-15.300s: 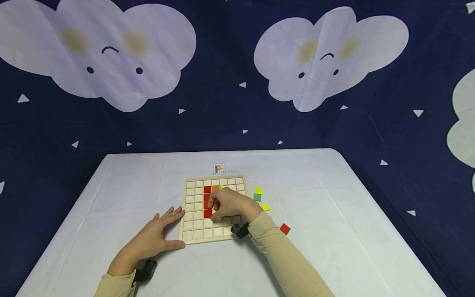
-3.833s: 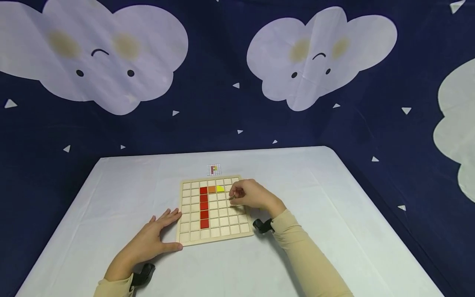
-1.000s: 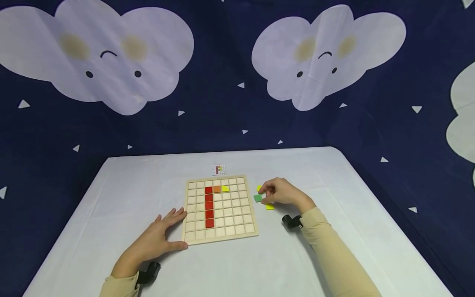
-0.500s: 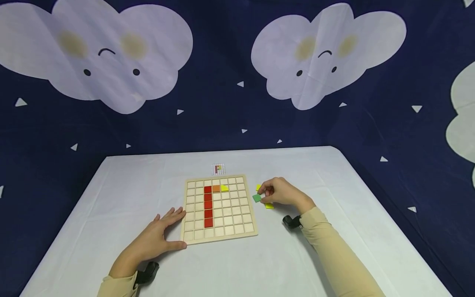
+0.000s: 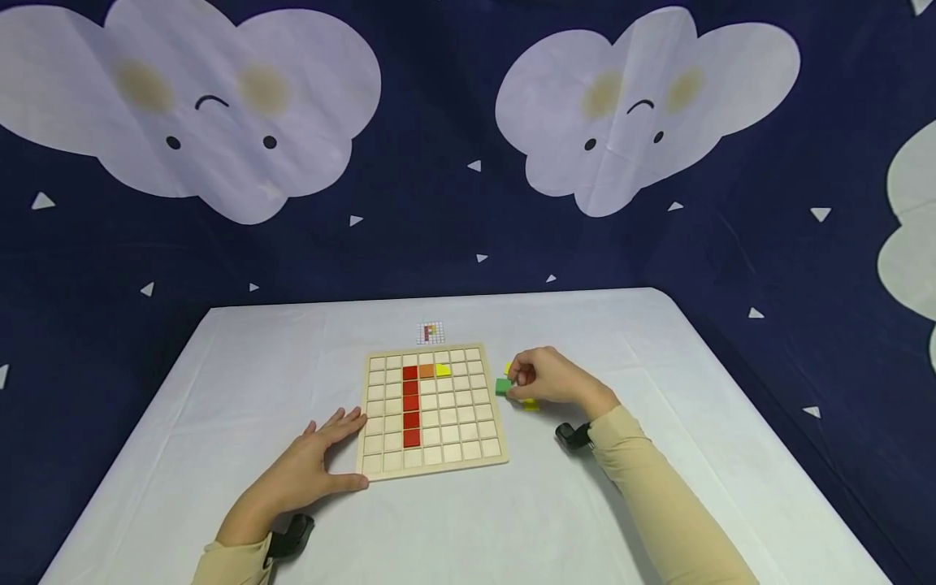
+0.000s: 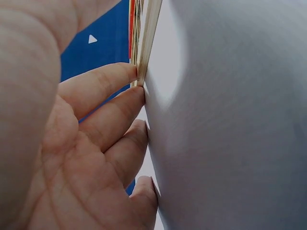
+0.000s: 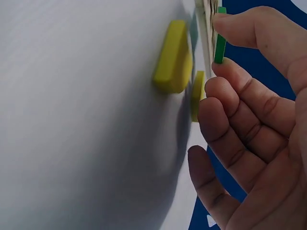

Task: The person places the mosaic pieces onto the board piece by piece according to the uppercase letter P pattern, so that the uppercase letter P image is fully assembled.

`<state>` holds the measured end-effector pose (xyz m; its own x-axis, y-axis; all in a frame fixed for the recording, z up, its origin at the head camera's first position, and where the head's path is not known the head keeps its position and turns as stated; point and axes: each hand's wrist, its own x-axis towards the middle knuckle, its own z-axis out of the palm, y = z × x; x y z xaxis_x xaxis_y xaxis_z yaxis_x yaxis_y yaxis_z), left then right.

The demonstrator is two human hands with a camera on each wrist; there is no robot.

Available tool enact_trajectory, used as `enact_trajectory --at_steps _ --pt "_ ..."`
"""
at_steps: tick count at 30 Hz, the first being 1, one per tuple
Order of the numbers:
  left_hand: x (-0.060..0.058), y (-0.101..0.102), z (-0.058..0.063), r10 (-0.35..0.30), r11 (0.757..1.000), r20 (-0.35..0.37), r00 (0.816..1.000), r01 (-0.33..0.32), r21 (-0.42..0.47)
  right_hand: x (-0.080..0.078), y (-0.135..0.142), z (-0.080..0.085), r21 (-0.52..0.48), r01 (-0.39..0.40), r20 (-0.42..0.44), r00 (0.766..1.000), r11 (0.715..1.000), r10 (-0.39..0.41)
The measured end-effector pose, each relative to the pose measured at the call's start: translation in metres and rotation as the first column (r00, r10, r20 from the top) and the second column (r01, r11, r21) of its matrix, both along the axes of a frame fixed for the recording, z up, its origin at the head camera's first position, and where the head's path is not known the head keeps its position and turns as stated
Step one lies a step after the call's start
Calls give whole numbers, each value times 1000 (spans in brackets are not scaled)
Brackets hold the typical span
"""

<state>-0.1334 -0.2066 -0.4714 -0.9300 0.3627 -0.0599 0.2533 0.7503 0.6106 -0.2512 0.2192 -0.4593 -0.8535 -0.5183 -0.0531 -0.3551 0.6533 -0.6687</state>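
Note:
My right hand (image 5: 553, 379), just right of the board, pinches a square green tile (image 5: 503, 387) between thumb and forefinger. In the right wrist view the green tile (image 7: 220, 36) is edge-on between the fingertips, off the white cloth. My left hand (image 5: 307, 465) is spread beside the wooden grid board (image 5: 468, 469), its fingertips and thumb at the left edge. In the left wrist view, fingertips (image 6: 136, 91) touch the board's side (image 6: 151, 33). On the board stand a column of red tiles (image 5: 411, 404), an orange tile (image 5: 426, 371) and a yellow tile with a cut corner (image 5: 443, 370).
Two yellow tiles lie by my right hand: one behind its fingers (image 5: 508, 368), one below them (image 5: 530, 405), both partly covered. A small pattern card (image 5: 431, 333) lies behind the board. White cloth (image 5: 468, 528) covers the table; a dark cloud-print backdrop (image 5: 431, 252) hangs beyond.
The loose red tile has left the table, and the red column is one tile longer. My right hand went from over the board to the loose tiles and now has the green tile pinched, turned slightly.

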Motion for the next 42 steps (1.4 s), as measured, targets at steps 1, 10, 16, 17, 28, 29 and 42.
enact_trajectory --at_steps 1,10,16,17,28,29,42 --pt "0 0 0 -1 1000 -3 1000 1 -1 0 -1 1 -3 1 -2 1000 1000 -1" --pt "1 1 1 -1 1000 -6 1000 1 1 0 -16 6 -23 -18 -34 999 1000 17" --pt "1 -1 0 3 1000 -7 1000 -3 4 -3 -29 7 -19 -37 -51 998 999 36" --pt "1 -1 -1 3 1000 -9 1000 -3 5 -3 -31 7 -18 -41 -52 998 999 40" --pt "1 -2 0 -8 1000 -17 1000 8 16 -5 -59 11 -15 -80 -55 995 997 79" --pt "1 -2 0 -9 1000 -18 1000 9 16 -5 -62 11 -15 -84 -56 995 996 83" --pt "-1 -1 0 -7 1000 -28 1000 7 17 -2 -94 7 -3 -143 -87 986 990 142"
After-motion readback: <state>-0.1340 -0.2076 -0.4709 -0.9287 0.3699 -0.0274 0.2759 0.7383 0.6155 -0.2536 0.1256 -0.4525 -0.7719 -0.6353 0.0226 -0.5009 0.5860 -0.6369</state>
